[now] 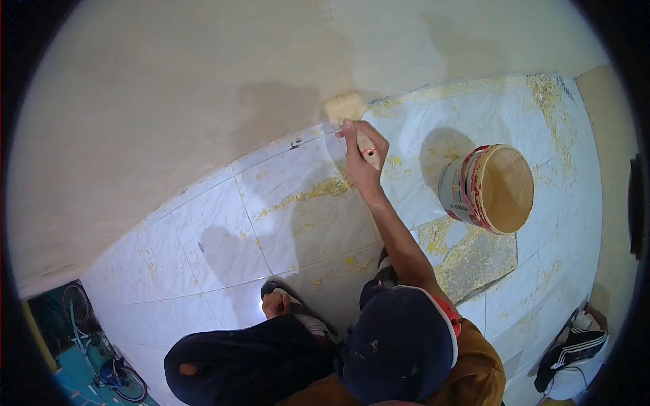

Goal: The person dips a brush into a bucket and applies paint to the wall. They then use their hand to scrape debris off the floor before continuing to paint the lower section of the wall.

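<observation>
My right hand (361, 154) is stretched forward and grips the handle of a wide paintbrush (344, 107). The brush's bristles press against the bottom of the cream wall (203, 101), right where it meets the tiled floor (298, 230). A darker wet patch shows on the wall just left of the brush. A paint bucket (487, 189) with red and white sides stands on the tiles to the right of my arm, holding cream paint. My left hand is out of sight. I am crouched, with my dark cap (399, 345), dark trousers and a sandalled foot (279, 303) below.
The white floor tiles carry yellow paint smears and splatters, thickest under the bucket and along the wall. A bicycle (101, 352) stands past an opening at bottom left. Another person's leg in black striped trousers (575, 348) shows at bottom right.
</observation>
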Action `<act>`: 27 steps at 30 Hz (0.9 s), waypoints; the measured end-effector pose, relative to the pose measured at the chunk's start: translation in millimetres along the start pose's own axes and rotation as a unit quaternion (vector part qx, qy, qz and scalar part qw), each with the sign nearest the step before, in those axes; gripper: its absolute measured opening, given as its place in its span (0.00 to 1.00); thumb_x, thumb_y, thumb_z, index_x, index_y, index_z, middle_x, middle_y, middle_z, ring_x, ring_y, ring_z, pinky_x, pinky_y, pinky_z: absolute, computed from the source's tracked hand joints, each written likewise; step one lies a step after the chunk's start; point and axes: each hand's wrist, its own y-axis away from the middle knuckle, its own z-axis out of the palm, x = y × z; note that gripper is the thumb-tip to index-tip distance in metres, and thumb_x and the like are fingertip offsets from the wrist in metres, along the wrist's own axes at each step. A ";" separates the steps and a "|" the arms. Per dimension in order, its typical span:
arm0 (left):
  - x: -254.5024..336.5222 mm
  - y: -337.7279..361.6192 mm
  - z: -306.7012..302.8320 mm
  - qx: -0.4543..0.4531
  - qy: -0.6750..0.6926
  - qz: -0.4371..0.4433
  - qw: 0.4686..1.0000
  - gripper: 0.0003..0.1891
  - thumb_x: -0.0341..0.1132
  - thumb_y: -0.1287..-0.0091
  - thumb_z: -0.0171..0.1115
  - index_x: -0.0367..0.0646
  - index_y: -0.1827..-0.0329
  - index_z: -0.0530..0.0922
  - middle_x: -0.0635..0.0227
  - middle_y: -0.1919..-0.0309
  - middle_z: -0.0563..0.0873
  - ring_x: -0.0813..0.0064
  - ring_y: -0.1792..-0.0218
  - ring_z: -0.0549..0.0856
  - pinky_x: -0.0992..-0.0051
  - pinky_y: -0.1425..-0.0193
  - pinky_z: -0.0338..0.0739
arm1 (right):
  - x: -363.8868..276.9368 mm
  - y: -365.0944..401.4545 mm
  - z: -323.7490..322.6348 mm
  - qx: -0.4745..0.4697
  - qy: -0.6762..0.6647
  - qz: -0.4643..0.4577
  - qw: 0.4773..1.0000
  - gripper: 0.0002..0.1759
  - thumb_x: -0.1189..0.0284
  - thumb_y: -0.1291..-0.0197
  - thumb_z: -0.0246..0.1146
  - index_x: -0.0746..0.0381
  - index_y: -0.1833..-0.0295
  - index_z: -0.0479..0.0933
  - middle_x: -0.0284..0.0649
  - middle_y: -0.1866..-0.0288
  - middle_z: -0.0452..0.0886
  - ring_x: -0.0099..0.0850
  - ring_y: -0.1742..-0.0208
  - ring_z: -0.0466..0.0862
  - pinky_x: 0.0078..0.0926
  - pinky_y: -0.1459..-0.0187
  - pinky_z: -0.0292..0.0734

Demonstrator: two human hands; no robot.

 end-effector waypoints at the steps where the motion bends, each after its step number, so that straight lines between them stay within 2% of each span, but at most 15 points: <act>1: -2.5 1.2 0.0 -0.017 -0.004 -0.012 1.000 0.19 0.32 0.36 0.67 0.41 0.82 0.68 0.62 0.83 0.70 0.56 0.78 0.74 0.59 0.67 0.65 | -13.7 -5.0 -0.2 0.013 -0.026 -0.011 1.000 0.12 0.72 0.28 0.62 0.69 0.63 0.83 0.39 0.70 0.84 0.23 0.68 0.80 0.22 0.64 0.73; 2: -4.3 1.7 1.0 -0.018 -0.004 -0.013 1.000 0.19 0.32 0.36 0.67 0.41 0.82 0.68 0.62 0.83 0.70 0.56 0.78 0.74 0.59 0.67 0.65 | -24.2 -8.3 -0.6 0.025 -0.052 -0.023 0.998 0.10 0.76 0.30 0.63 0.69 0.64 0.83 0.40 0.71 0.84 0.26 0.69 0.80 0.23 0.64 0.73; 4: -7.8 3.6 4.0 -0.007 -0.004 -0.003 1.000 0.19 0.33 0.36 0.66 0.41 0.82 0.67 0.61 0.83 0.68 0.54 0.78 0.73 0.59 0.68 0.64 | -30.8 -11.8 -4.7 0.015 -0.058 -0.051 0.997 0.09 0.76 0.30 0.62 0.68 0.64 0.83 0.40 0.71 0.83 0.25 0.70 0.79 0.23 0.65 0.72; 6: -7.5 1.2 2.4 -0.007 -0.023 0.019 1.000 0.19 0.29 0.40 0.68 0.42 0.84 0.66 0.62 0.84 0.68 0.56 0.80 0.71 0.60 0.69 0.62 | -29.0 -15.5 -3.9 0.003 -0.091 -0.137 0.986 0.08 0.77 0.31 0.63 0.69 0.64 0.83 0.40 0.70 0.82 0.26 0.70 0.78 0.23 0.65 0.71; 7: -7.2 0.5 1.6 -0.007 -0.043 0.043 0.998 0.19 0.26 0.44 0.69 0.43 0.85 0.65 0.63 0.85 0.68 0.58 0.82 0.70 0.61 0.71 0.59 | -21.3 -16.2 -2.1 0.002 -0.090 -0.135 0.987 0.08 0.77 0.31 0.63 0.69 0.64 0.83 0.40 0.70 0.82 0.26 0.70 0.78 0.23 0.65 0.71; 10: -1.9 -2.0 0.7 -0.002 -0.019 0.032 0.999 0.20 0.26 0.44 0.69 0.42 0.85 0.65 0.63 0.85 0.69 0.57 0.81 0.70 0.61 0.71 0.59 | 15.8 -7.1 2.0 0.000 -0.090 -0.121 0.989 0.08 0.76 0.31 0.63 0.69 0.63 0.82 0.41 0.70 0.82 0.26 0.69 0.78 0.24 0.65 0.72; 13: -5.6 -1.3 -0.5 -0.013 -0.023 0.035 0.999 0.19 0.27 0.44 0.70 0.42 0.85 0.66 0.62 0.85 0.69 0.57 0.82 0.70 0.61 0.71 0.59 | 41.2 11.7 1.4 0.020 -0.022 -0.097 0.995 0.09 0.76 0.30 0.63 0.69 0.64 0.81 0.42 0.70 0.82 0.27 0.69 0.79 0.25 0.64 0.72; 15: -6.6 -0.1 1.1 -0.010 -0.023 0.031 0.999 0.19 0.27 0.44 0.70 0.42 0.85 0.66 0.62 0.85 0.69 0.57 0.82 0.70 0.61 0.71 0.60 | 47.9 22.8 1.0 0.036 -0.007 -0.006 0.999 0.11 0.75 0.29 0.63 0.69 0.66 0.80 0.41 0.71 0.81 0.26 0.69 0.78 0.26 0.65 0.72; 18: -3.9 0.2 2.7 0.005 -0.016 0.029 0.999 0.19 0.27 0.44 0.70 0.43 0.85 0.66 0.62 0.85 0.69 0.57 0.81 0.70 0.61 0.70 0.61 | 53.7 32.9 -6.6 0.046 -0.005 0.042 0.998 0.13 0.75 0.29 0.62 0.70 0.68 0.78 0.40 0.73 0.79 0.26 0.70 0.77 0.25 0.65 0.71; 22: -8.1 -0.6 3.8 0.009 -0.020 0.048 0.999 0.19 0.27 0.44 0.70 0.43 0.85 0.67 0.63 0.85 0.70 0.58 0.81 0.70 0.61 0.70 0.61 | 62.1 33.0 -8.7 0.068 0.005 0.027 0.997 0.14 0.74 0.28 0.61 0.70 0.69 0.77 0.39 0.74 0.79 0.25 0.71 0.77 0.25 0.65 0.71; 27: -9.1 3.1 4.3 0.005 -0.015 0.022 1.000 0.18 0.27 0.43 0.69 0.43 0.85 0.67 0.63 0.85 0.69 0.58 0.81 0.71 0.61 0.70 0.61 | 59.4 22.6 -5.7 0.037 0.008 0.024 0.999 0.15 0.71 0.27 0.62 0.70 0.68 0.78 0.38 0.74 0.80 0.23 0.71 0.77 0.23 0.66 0.70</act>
